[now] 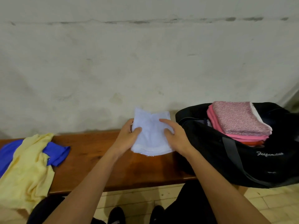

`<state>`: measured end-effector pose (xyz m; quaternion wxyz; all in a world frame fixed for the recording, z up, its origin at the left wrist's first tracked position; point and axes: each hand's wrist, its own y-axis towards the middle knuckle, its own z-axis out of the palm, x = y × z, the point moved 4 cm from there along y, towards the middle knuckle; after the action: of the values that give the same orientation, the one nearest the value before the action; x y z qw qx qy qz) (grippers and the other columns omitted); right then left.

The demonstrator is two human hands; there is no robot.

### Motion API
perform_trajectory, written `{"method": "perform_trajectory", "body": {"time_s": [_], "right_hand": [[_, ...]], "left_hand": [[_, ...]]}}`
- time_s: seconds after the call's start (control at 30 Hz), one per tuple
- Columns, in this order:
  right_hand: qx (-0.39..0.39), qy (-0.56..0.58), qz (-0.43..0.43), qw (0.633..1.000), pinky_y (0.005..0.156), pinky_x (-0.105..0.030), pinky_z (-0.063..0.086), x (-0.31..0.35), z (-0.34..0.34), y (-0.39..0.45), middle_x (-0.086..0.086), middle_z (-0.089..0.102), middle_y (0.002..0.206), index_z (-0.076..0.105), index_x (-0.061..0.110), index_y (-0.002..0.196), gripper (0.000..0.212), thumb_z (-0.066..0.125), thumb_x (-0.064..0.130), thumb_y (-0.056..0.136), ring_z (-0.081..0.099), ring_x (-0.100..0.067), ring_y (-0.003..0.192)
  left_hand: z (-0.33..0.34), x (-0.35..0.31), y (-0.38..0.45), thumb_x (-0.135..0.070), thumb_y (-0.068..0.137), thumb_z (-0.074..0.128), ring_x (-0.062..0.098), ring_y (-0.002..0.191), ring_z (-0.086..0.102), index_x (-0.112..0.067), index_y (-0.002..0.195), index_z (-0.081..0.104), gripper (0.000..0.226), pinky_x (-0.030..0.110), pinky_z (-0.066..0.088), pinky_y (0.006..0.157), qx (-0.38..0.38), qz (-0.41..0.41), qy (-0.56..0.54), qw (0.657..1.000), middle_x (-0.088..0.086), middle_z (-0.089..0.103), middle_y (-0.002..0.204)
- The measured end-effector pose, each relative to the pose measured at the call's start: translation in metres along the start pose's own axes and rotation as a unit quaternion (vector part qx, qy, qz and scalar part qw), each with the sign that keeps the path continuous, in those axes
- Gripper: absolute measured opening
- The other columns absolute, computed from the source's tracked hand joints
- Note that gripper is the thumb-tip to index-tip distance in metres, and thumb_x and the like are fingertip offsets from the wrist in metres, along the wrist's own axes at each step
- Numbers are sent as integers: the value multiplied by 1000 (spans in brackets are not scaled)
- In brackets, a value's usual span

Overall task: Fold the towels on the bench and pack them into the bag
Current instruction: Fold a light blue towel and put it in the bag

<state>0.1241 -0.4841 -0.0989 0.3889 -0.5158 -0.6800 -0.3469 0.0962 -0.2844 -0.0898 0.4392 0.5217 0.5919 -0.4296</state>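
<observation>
A folded white towel [151, 135] is held above the wooden bench [97, 152] at the centre. My left hand [127, 136] grips its left edge, thumb on top. My right hand [175, 136] holds its right side, index finger stretched across the cloth and thumb pressed on it. To the right stands an open black bag [242, 159] with a stack of folded pink towels [237, 122] rising out of it. On the bench's left end lie an unfolded yellow towel [27, 167] and a crumpled blue towel [56, 152] partly under it.
A stained pale wall [145, 62] runs right behind the bench. Below the bench's front edge is tiled floor [275, 204], with my dark shoes [135, 214] and legs in view. The bag overhangs the bench's right end.
</observation>
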Motion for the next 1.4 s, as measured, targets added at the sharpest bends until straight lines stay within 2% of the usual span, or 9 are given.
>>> {"method": "perform_trajectory", "body": {"time_s": [0.1,0.2,0.33,0.47,0.83,0.93,1.1,1.23,1.4], "right_hand": [[-34,-8,1,999,87,-14,41,-7,-30,8,0,54,126,66,21,125,36,46,5,100,54,-14,109],[-78,-4,12,997,99,-26,44,-15,-66,11,1,52,130,64,18,129,37,46,4,99,52,-13,115],[-123,-25,29,992,95,-21,39,-25,-105,16,-3,48,139,59,15,135,40,48,6,97,48,-10,114],[-155,-51,45,986,96,-21,38,-36,-142,20,-4,46,141,59,13,135,42,51,6,95,50,-18,123],[-164,-150,87,971,103,-21,30,-75,-257,22,-7,44,142,54,19,141,42,50,16,99,44,-24,130],[-148,-209,83,963,105,-36,39,-87,-283,24,-8,45,143,53,21,142,41,48,19,101,48,-30,127],[-115,-287,105,945,108,-46,38,-110,-311,28,-6,34,154,44,23,148,44,42,23,104,45,-36,131],[-69,-340,136,928,104,-51,41,-137,-312,29,-4,28,158,41,24,149,45,41,26,104,47,-39,128],[-114,-335,108,929,100,-50,45,-138,-316,31,0,31,156,47,23,145,42,36,20,105,50,-36,126]], "left_hand": [[25,-21,15,-14,97,51,5,100,59,-22,119,52,23,18,46,74,19,29,6,999,-14,60,109],[57,-42,29,-14,97,51,3,102,59,-22,122,52,26,18,48,76,47,39,-12,998,-12,61,112],[104,-64,48,-11,96,50,15,105,59,-11,128,51,31,18,48,78,63,48,3,997,0,60,117],[148,-84,62,-9,93,47,20,99,58,-11,118,53,25,27,48,80,62,58,18,996,6,60,112],[252,-115,97,-8,94,46,5,82,56,-10,117,51,24,14,44,61,84,43,-36,995,-6,57,95],[277,-116,107,-6,94,48,1,79,53,-7,121,48,27,8,42,57,86,41,-39,995,-5,55,95],[305,-109,120,-5,92,54,15,90,55,-5,125,43,35,17,47,70,79,11,-50,996,4,53,108],[321,-90,120,-11,90,60,24,114,51,-14,139,28,58,35,45,99,137,21,56,989,6,45,127],[327,-98,119,-12,95,55,21,126,42,-19,146,29,58,24,35,98,152,83,92,981,7,38,141]]}}
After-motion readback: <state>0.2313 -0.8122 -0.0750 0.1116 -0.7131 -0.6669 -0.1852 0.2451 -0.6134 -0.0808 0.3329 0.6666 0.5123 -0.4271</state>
